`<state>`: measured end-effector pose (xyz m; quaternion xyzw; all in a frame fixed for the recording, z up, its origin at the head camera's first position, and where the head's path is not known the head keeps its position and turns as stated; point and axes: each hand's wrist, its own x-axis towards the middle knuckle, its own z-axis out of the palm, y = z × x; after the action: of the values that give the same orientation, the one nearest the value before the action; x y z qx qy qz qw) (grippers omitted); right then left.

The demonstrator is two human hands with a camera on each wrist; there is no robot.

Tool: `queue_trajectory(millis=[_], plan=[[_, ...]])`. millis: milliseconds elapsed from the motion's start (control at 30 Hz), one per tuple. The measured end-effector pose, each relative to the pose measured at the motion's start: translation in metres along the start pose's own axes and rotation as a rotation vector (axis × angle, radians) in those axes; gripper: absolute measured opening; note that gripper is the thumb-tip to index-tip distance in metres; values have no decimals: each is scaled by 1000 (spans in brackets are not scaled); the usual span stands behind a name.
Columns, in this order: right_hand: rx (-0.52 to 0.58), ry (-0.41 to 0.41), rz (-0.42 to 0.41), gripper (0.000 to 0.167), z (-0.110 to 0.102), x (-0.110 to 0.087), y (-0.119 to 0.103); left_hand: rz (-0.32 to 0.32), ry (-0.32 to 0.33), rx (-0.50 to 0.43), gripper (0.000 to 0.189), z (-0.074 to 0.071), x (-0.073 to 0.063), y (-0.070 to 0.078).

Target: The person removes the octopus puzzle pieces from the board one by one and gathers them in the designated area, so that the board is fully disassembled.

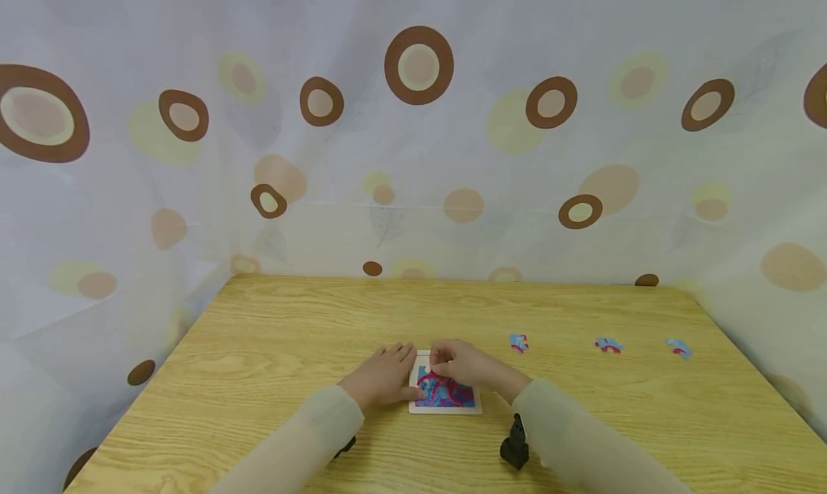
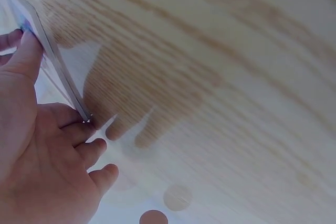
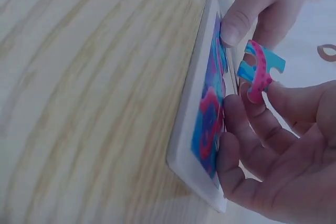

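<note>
Pinching a puzzle piece (image 3: 261, 71) over the tray (image 3: 191, 170)

On my feed, bare wood on the tabletop (image 1: 291, 314) leaves me passage beyond the tray (image 1: 446, 410) and, on the near side, between the sleeves (image 1: 594, 436); the black wrist device (image 1: 515, 449) narrows that near gap from the right; the left hand (image 1: 384, 375) blocks the tray's left edge; the right hand (image 1: 461, 365), pinching a puzzle piece (image 3: 260, 72), bars its far side; further right, I could pass between the three loose pieces (image 1: 609, 344), lying well apart; the patterned backdrop (image 1: 362, 142) closes off the tabletop's far edge and both sides.
</note>
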<state>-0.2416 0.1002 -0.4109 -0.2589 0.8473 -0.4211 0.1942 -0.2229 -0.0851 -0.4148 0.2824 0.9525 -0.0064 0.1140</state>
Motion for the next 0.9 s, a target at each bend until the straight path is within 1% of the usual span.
queue_trajectory(millis=[167,233,300,433,533,700,900], plan=[[119,17,53,10,-9,-7,8,-5,-13,-5,80,2,1,0],[162,42,73,11,-17,-14,14,-5,-15,-13,81,4,2,0],[171,74,72,13,-26,-23,21,-6,-14,-15,80,5,2,0],[101,137,53,14,-47,-44,33,-7,-5,-21,79,7,3,-1],[59,152,59,14,-59,-61,43,-7,-7,-33,79,7,2,-2],[13,147,65,14,-70,-86,58,-4,-7,-53,79,8,1,-2],[-37,143,101,13,-77,-107,72,10,-3,-50,78,7,2,-2]])
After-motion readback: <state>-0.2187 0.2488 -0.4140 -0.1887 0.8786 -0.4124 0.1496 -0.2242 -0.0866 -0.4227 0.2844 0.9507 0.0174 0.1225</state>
